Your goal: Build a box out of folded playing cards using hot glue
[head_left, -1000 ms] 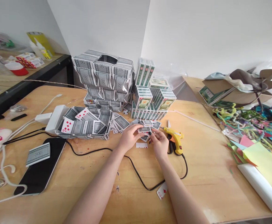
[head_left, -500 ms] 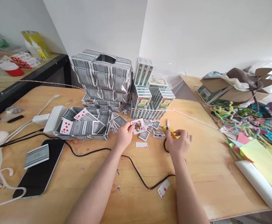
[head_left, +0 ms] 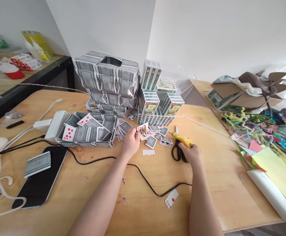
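Wooden table [head_left: 96,177]; on it a card-covered structure [head_left: 108,77] stands behind an open card tray [head_left: 84,143]; right hand [head_left: 194,155], fingers wrapped round the yellow glue gun [head_left: 184,141], over scissors [head_left: 176,153]; left hand [head_left: 131,142] pinching a picture card [head_left: 143,130], so both are occupied

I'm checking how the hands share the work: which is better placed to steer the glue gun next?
Right, I judge: the right hand holds the yellow glue gun, its nozzle pointing toward the loose cards. The left hand is occupied, pinching a face card.
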Available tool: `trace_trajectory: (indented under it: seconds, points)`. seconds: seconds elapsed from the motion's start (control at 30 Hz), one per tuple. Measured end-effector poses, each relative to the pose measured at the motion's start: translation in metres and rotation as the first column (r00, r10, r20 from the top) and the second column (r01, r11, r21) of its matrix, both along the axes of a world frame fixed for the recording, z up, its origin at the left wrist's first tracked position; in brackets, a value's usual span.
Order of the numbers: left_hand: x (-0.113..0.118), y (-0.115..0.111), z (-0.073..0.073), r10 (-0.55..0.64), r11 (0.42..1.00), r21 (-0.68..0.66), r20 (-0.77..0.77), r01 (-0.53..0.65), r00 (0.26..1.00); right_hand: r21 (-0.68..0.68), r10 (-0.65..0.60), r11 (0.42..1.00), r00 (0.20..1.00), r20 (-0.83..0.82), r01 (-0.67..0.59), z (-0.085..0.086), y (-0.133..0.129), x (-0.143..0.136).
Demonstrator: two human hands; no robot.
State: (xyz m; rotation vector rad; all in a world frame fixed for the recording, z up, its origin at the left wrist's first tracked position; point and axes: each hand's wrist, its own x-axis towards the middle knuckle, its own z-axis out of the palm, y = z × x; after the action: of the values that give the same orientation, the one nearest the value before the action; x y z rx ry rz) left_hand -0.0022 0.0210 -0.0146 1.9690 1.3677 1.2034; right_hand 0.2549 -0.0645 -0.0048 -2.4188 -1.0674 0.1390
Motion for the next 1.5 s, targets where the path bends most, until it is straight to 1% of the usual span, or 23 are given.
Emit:
trace_trajectory:
  seconds: [0.1, 0.13, 0.2, 0.27, 0.33, 0.4, 0.47, 0.53, 0.67, 1.2, 1.4, 1.47, 1.5]
  points:
    - [0.000, 0.000, 0.001, 0.028, 1.000, 0.013, -0.031, -0.028, 0.999, 0.047, -0.105, 0.993, 0.994, -0.007, 0.106, 0.014, 0.002, -0.013]
    - [0.000, 0.000, 0.001, 0.033, 0.999, 0.013, -0.041, -0.032, 0.999, 0.089, -0.103, 0.991, 0.995, -0.012, 0.103, 0.019, 0.003, -0.021]
    - [0.000, 0.000, 0.002, 0.032, 0.999, 0.009, -0.057, -0.032, 0.998, 0.131, -0.042, 0.990, 0.998, -0.041, 0.047, 0.028, 0.004, -0.037]
    - [0.001, -0.001, 0.003, 0.020, 1.000, 0.002, -0.070, -0.020, 0.997, 0.127, 0.051, 0.991, 0.998, -0.047, -0.045, 0.032, 0.005, -0.051]
    - [0.003, -0.003, 0.003, -0.001, 1.000, -0.003, -0.080, 0.001, 0.997, 0.095, 0.133, 0.987, 0.990, -0.040, -0.129, 0.031, 0.005, -0.061]
    - [0.005, -0.005, 0.004, -0.030, 1.000, -0.005, -0.083, 0.030, 0.996, 0.056, 0.190, 0.981, 0.981, -0.030, -0.188, 0.027, 0.005, -0.066]
    - [0.006, -0.006, 0.005, -0.063, 0.998, -0.004, -0.086, 0.063, 0.994, 0.039, 0.232, 0.972, 0.973, 0.011, -0.233, 0.022, 0.006, -0.068]
    - [0.007, -0.007, 0.005, -0.085, 0.996, -0.001, -0.091, 0.085, 0.992, 0.051, 0.262, 0.963, 0.962, 0.074, -0.266, 0.017, 0.007, -0.069]
    - [0.007, -0.008, 0.004, -0.083, 0.997, -0.003, -0.094, 0.083, 0.992, 0.089, 0.277, 0.953, 0.953, 0.126, -0.289, 0.012, 0.008, -0.069]
    - [0.005, -0.009, 0.002, -0.047, 0.999, -0.016, -0.086, 0.045, 0.995, 0.126, 0.313, 0.935, 0.938, 0.147, -0.332, 0.014, 0.007, -0.065]
    - [0.004, -0.009, 0.004, -0.045, 0.999, -0.017, -0.070, 0.044, 0.997, 0.094, 0.291, 0.947, 0.945, 0.147, -0.306, 0.020, 0.006, -0.067]
    - [0.004, -0.009, 0.004, -0.054, 0.998, -0.020, -0.064, 0.053, 0.997, 0.054, 0.264, 0.960, 0.954, 0.144, -0.274, 0.021, 0.006, -0.066]
    - [0.004, -0.009, 0.005, -0.061, 0.998, -0.022, -0.061, 0.060, 0.996, 0.030, 0.231, 0.971, 0.963, 0.140, -0.238, 0.021, 0.007, -0.064]
